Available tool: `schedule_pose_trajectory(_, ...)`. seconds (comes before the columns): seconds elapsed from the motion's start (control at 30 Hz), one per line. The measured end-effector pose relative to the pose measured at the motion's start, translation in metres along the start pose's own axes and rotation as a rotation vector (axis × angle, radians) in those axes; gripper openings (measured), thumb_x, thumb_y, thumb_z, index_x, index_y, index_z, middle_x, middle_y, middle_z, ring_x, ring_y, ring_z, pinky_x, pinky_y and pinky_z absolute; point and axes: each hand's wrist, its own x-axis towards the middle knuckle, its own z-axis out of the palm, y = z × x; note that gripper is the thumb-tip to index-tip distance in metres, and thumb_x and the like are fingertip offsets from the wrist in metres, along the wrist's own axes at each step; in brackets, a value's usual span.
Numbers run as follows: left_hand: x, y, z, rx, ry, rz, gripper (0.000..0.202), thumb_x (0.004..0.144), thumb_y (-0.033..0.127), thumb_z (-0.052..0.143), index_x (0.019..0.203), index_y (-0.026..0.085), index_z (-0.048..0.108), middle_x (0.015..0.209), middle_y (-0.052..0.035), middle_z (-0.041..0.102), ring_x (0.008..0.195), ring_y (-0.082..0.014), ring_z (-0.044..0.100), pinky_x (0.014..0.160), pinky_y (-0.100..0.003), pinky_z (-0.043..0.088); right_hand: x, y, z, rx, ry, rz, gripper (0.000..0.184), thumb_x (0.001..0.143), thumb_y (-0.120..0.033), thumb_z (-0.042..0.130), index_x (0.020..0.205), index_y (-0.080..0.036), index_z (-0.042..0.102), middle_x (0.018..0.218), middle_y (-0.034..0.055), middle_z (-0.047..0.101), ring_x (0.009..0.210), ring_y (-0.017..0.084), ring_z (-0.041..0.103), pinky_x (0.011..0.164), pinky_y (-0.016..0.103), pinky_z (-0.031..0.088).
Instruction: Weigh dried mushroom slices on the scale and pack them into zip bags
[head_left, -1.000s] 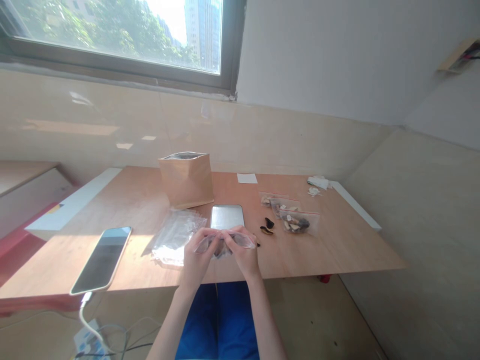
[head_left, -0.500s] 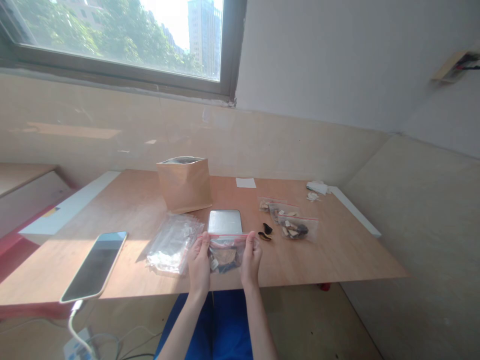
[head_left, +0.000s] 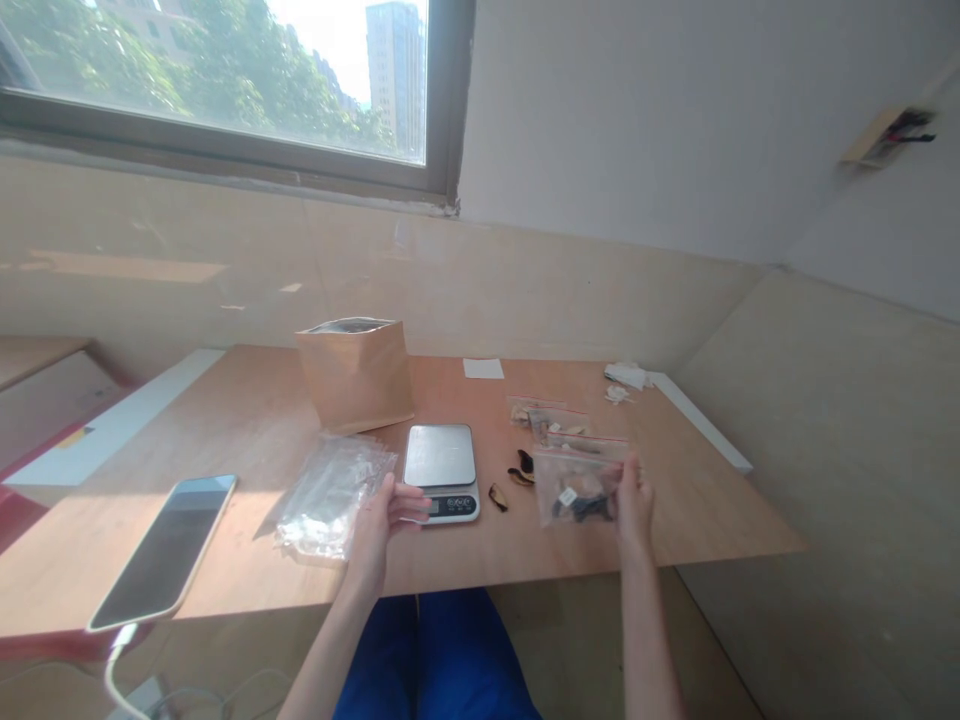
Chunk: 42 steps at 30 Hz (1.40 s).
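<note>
My right hand (head_left: 634,497) pinches the right edge of a clear zip bag (head_left: 574,492) with a red seal line. Inside the bag are dark and tan dried pieces and a small white packet. It hangs in front of other filled zip bags (head_left: 559,420) on the table. My left hand (head_left: 386,512) has its fingers stretched out and holds nothing. It is by the front left corner of a kitchen scale (head_left: 439,458) with a silver plate. Left of that hand lies a stack of clear plastic bags (head_left: 330,500). Several dark dried pieces (head_left: 519,474) lie between the scale and the held bag.
An open brown paper pouch (head_left: 356,375) stands behind the plastic bags. A phone (head_left: 166,548) with a white cable lies at the left front edge. White paper (head_left: 484,369) lies at the back, and white scraps (head_left: 628,376) at the back right.
My right hand has carried the filled zip bag to the right. My left hand has let go of it and opened, moving slightly left. The scale's front now shows.
</note>
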Motion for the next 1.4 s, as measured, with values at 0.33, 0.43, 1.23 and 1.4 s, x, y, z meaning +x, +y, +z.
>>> schedule_pose_trajectory(0.33, 0.012, 0.004, -0.020, 0.155, 0.080, 0.102, 0.050, 0.078, 0.059, 0.042, 0.072, 0.013, 0.063, 0.074, -0.0084, 0.068, 0.061, -0.0179, 0.062, 0.057, -0.030, 0.049, -0.015, 0.022, 0.019, -0.496, 0.042, -0.716, 0.038, 0.088, -0.037, 0.037, 0.111, -0.012, 0.053, 0.112, 0.0192, 0.056, 0.109, 0.028, 0.049, 0.091, 0.048, 0.038)
schedule_pose_trajectory(0.43, 0.026, 0.021, -0.020, 0.256, 0.190, 0.272, 0.047, 0.081, 0.055, 0.039, 0.082, 0.015, 0.063, 0.087, -0.0084, 0.067, 0.075, -0.0195, 0.062, 0.064, -0.032, 0.050, -0.049, 0.031, 0.052, -0.582, -0.382, -0.815, 0.040, 0.086, -0.039, 0.045, 0.121, -0.021, 0.051, 0.131, 0.0125, 0.046, 0.124, 0.027, 0.038, 0.100, 0.046, 0.034)
schedule_pose_trajectory(1.23, 0.115, 0.124, -0.053, 0.905, 0.637, 0.848, 0.026, 0.075, 0.025, 0.048, 0.097, 0.020, 0.061, 0.100, -0.0097, 0.062, 0.099, -0.0246, 0.054, 0.090, -0.042, 0.039, -0.066, -0.003, 0.153, -0.295, -0.606, -0.781, 0.015, 0.088, -0.024, 0.047, 0.086, -0.020, 0.061, 0.085, 0.0047, 0.060, 0.085, 0.019, 0.053, 0.077, 0.031, 0.043)
schedule_pose_trajectory(1.4, 0.075, 0.109, -0.051, 0.952, 0.613, 0.788, 0.025, 0.076, 0.026, 0.049, 0.097, 0.019, 0.061, 0.103, -0.0099, 0.062, 0.101, -0.0263, 0.054, 0.091, -0.042, 0.039, -0.087, -0.013, 0.187, -0.445, -0.806, -0.856, 0.011, 0.084, -0.025, 0.056, 0.088, -0.019, 0.064, 0.099, 0.0071, 0.058, 0.092, 0.020, 0.052, 0.081, 0.033, 0.042)
